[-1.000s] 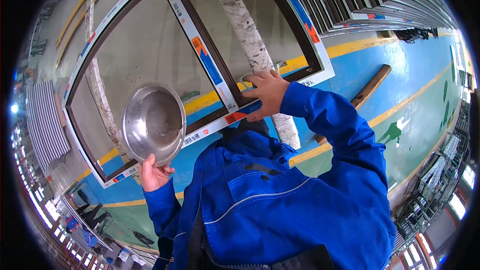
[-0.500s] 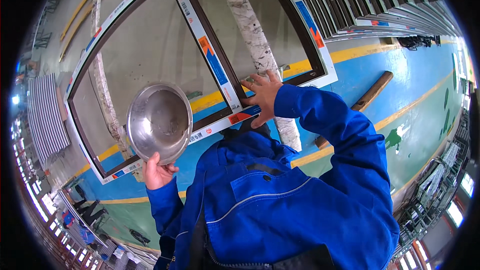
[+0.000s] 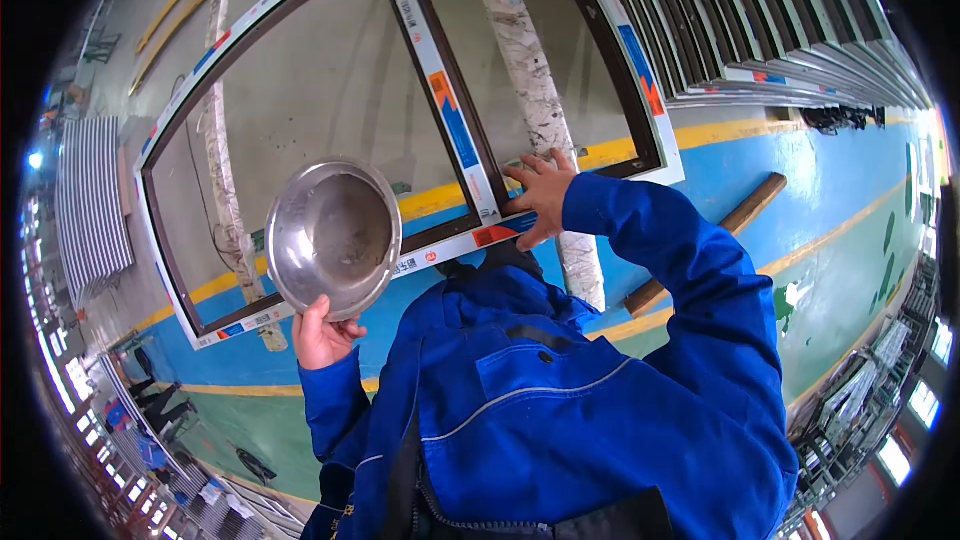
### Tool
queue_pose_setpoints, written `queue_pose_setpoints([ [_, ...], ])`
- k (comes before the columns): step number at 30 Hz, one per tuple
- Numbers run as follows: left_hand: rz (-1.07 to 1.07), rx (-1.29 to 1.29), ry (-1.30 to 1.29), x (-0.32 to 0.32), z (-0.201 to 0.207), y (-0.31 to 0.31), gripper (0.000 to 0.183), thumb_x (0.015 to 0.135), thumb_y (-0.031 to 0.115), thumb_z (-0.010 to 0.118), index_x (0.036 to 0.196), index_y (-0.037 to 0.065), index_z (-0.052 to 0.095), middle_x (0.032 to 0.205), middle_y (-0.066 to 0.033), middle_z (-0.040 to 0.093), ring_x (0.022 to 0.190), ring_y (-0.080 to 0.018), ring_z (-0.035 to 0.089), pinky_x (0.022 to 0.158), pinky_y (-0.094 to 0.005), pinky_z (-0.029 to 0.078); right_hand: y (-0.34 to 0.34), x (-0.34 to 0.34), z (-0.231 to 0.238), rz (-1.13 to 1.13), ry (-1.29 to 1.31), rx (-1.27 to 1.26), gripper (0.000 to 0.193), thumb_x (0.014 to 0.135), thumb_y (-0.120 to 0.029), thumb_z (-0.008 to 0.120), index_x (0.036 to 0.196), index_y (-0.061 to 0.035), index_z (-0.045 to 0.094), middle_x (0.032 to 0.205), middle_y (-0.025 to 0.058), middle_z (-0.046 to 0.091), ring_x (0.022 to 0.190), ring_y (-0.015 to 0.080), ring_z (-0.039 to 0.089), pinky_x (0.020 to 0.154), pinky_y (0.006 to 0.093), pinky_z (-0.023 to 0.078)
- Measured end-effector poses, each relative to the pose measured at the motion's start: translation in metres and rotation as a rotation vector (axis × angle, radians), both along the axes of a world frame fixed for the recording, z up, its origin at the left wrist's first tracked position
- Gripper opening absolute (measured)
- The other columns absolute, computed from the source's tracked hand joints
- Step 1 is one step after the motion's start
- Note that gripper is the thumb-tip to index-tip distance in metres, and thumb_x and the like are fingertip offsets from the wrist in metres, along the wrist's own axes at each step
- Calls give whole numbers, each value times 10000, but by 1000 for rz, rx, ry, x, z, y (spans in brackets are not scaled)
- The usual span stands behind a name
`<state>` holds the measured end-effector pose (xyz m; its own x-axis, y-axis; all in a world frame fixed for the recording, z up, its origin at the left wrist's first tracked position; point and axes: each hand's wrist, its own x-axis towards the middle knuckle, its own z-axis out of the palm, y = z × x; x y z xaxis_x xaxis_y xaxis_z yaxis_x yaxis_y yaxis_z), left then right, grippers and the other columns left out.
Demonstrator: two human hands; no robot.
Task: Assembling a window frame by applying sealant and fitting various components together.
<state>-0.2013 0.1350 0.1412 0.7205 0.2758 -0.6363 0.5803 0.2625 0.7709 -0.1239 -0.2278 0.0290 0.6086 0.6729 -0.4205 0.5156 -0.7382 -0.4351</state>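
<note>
A round metal bowl (image 3: 345,235) is held tilted in my left hand (image 3: 326,336), thumb over its near rim and fingers beneath. Some dark residue shows on the bowl's bottom. Spread fingers of my right hand (image 3: 541,196) rest at the joint of a large window frame (image 3: 441,251), where its middle bar meets the near side. The frame has dark inner edges and white, blue and orange protective film. It lies across two pale, scuffed support beams (image 3: 527,65).
Many stacked frame profiles (image 3: 740,10) stand at the far right. A wooden bar (image 3: 752,202) lies on the blue floor to the right. Striped panels (image 3: 92,205) are piled at the left, with yellow bars (image 3: 172,30) on the floor farther back.
The bowl and my left hand have shifted slightly right in view. My right hand stays on the frame joint, and the whole view has moved a little.
</note>
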Motion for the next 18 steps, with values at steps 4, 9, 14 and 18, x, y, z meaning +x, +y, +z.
queue_pose_setpoints([
  [4,-27,-15,-53,1,3,5,291,851,221,542,1058,18,576,799,-129,644,590,-207,612,441,-332,514,6,-4,-15,-71,-197,144,626,610,-659,685,1022,-188,682,1275,189,493,1158,391,465,898,581,390],
  [9,-61,-122,23,0,-4,3,407,843,193,529,1194,-10,495,874,-138,646,510,-237,610,441,-323,522,-10,-11,-61,-56,-4,447,575,560,-529,795,945,-113,700,1272,241,469,1102,431,496,891,530,440],
  [14,-1,-254,-22,-19,-11,10,303,878,192,551,1134,36,503,747,-128,651,517,-187,624,470,-312,542,7,-10,-25,-24,89,470,480,637,-336,814,1033,-91,696,1213,233,524,1106,401,517,959,441,419],
  [18,-3,-273,-47,-27,-8,15,302,879,202,547,1135,53,490,736,-117,642,536,-187,629,475,-314,543,-5,-11,-47,-31,162,390,462,667,-331,791,1039,-75,691,1240,238,504,1152,404,474,1004,438,378],
])
